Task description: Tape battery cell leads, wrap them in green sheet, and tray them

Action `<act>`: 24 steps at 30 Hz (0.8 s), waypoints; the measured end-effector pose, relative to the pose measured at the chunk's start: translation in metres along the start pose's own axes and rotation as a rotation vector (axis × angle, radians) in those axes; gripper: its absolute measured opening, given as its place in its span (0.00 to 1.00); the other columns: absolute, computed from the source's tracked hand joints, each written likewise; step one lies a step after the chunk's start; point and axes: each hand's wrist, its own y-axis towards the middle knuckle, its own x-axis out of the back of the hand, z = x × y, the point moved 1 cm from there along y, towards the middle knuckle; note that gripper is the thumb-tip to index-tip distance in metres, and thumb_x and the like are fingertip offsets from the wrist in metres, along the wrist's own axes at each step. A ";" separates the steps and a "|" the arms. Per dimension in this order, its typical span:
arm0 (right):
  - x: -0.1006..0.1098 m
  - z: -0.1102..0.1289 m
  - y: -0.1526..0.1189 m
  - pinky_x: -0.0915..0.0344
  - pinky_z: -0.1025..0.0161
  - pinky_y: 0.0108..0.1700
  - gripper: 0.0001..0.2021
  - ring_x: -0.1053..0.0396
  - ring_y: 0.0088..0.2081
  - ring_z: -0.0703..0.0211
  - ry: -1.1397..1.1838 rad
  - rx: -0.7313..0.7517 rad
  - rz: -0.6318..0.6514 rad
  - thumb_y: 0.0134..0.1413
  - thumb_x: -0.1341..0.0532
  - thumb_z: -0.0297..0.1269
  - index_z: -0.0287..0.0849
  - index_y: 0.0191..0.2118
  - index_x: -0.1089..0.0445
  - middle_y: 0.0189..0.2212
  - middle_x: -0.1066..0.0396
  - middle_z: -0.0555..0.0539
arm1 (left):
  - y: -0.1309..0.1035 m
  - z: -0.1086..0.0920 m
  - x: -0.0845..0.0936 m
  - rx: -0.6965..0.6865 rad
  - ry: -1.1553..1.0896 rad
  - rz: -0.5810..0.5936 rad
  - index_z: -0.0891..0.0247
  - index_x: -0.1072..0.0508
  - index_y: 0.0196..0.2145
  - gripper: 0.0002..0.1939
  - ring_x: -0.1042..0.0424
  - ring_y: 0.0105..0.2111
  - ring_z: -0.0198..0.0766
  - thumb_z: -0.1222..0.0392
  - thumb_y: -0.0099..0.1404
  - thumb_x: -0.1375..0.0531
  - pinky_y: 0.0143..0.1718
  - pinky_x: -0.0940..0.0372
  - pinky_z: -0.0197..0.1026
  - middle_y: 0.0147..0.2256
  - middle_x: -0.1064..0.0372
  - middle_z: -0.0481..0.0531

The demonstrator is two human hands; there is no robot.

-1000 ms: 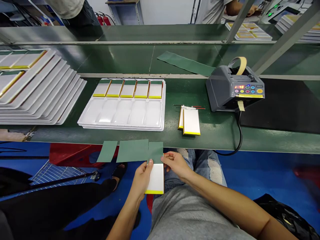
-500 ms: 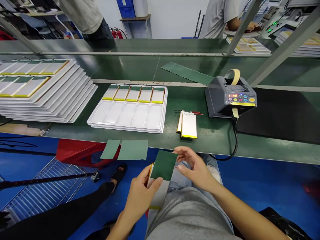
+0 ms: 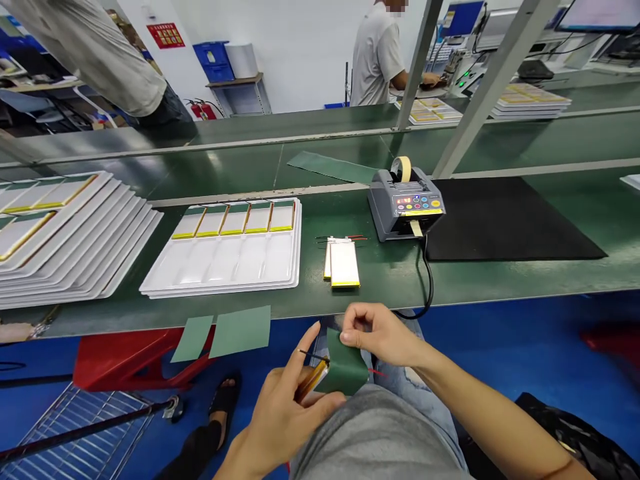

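Over my lap, my left hand grips a flat pouch battery by its sides, index finger raised. The battery is tilted, its yellow-edged end with a black wire showing; a red wire sticks out on the right. A dark green paper piece lies across the battery, hiding most of it, and its upper part is bent up. My right hand pinches that paper's top edge between thumb and index finger. Two more white batteries with wires lie overlapping on the green bench ahead.
A white tray holds a row of batteries, left of a tall tray stack's right edge. A tape dispenser and black mat are to the right. Two green sheets overhang the bench edge. Two people stand beyond.
My right hand, apart with loose fingers before, has closed on the green paper's edge. The paper has bent up from lying flat, and the battery has tilted. The whole view has shifted right and up.
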 end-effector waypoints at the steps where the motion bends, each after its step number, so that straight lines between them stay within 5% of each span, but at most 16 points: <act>1: -0.003 -0.003 0.002 0.54 0.68 0.23 0.16 0.51 0.20 0.70 0.092 -0.042 0.070 0.45 0.32 0.45 0.39 0.24 0.36 0.16 0.45 0.58 | 0.000 0.002 0.000 -0.050 0.015 0.000 0.51 0.43 0.61 0.40 0.47 0.15 0.32 0.52 0.52 0.35 0.23 0.43 0.33 0.14 0.49 0.36; 7: -0.019 -0.021 0.010 0.52 0.71 0.21 0.22 0.47 0.19 0.73 0.438 -0.254 0.356 0.35 0.29 0.52 0.37 0.23 0.35 0.17 0.40 0.56 | 0.009 0.013 0.005 -0.349 0.119 0.064 0.54 0.52 0.64 0.42 0.48 0.14 0.28 0.54 0.56 0.36 0.20 0.44 0.30 0.15 0.45 0.34; 12: -0.025 -0.032 0.014 0.52 0.71 0.19 0.25 0.48 0.17 0.72 0.515 -0.305 0.504 0.34 0.30 0.57 0.39 0.24 0.38 0.18 0.41 0.57 | 0.015 0.013 0.009 -0.247 0.083 0.102 0.56 0.44 0.61 0.37 0.44 0.14 0.29 0.53 0.55 0.36 0.18 0.44 0.30 0.15 0.41 0.36; 15: -0.032 -0.027 0.017 0.52 0.70 0.21 0.23 0.49 0.19 0.70 0.366 -0.166 0.433 0.42 0.35 0.56 0.41 0.24 0.41 0.19 0.44 0.57 | 0.019 0.009 0.014 -0.166 0.043 0.121 0.60 0.26 0.42 0.18 0.36 0.18 0.32 0.52 0.55 0.37 0.22 0.38 0.32 0.19 0.31 0.43; 17: -0.037 -0.022 0.018 0.51 0.69 0.23 0.20 0.48 0.21 0.68 0.262 -0.080 0.376 0.47 0.37 0.53 0.42 0.24 0.42 0.20 0.46 0.56 | 0.025 0.007 0.022 -0.145 -0.012 0.109 0.62 0.24 0.33 0.13 0.31 0.22 0.36 0.50 0.56 0.39 0.24 0.36 0.33 0.23 0.28 0.47; 20: -0.034 -0.022 0.017 0.51 0.68 0.27 0.17 0.49 0.25 0.66 0.078 0.077 0.084 0.51 0.39 0.48 0.42 0.24 0.44 0.23 0.48 0.55 | 0.042 0.009 0.048 -0.081 -0.046 0.017 0.64 0.26 0.38 0.16 0.27 0.30 0.40 0.49 0.59 0.42 0.31 0.33 0.36 0.30 0.24 0.50; 22: -0.021 -0.032 0.014 0.50 0.67 0.28 0.17 0.49 0.26 0.64 -0.089 0.167 -0.196 0.54 0.42 0.47 0.42 0.24 0.45 0.23 0.48 0.54 | 0.060 0.012 0.078 -0.038 0.048 -0.069 0.63 0.28 0.41 0.18 0.27 0.33 0.41 0.48 0.60 0.43 0.35 0.33 0.37 0.33 0.24 0.51; 24: -0.003 -0.049 0.009 0.48 0.67 0.29 0.17 0.49 0.26 0.63 -0.162 0.152 -0.344 0.57 0.45 0.48 0.43 0.24 0.46 0.22 0.48 0.54 | 0.079 0.017 0.116 -0.022 0.270 -0.153 0.63 0.29 0.40 0.19 0.27 0.33 0.41 0.46 0.62 0.46 0.35 0.35 0.37 0.33 0.25 0.49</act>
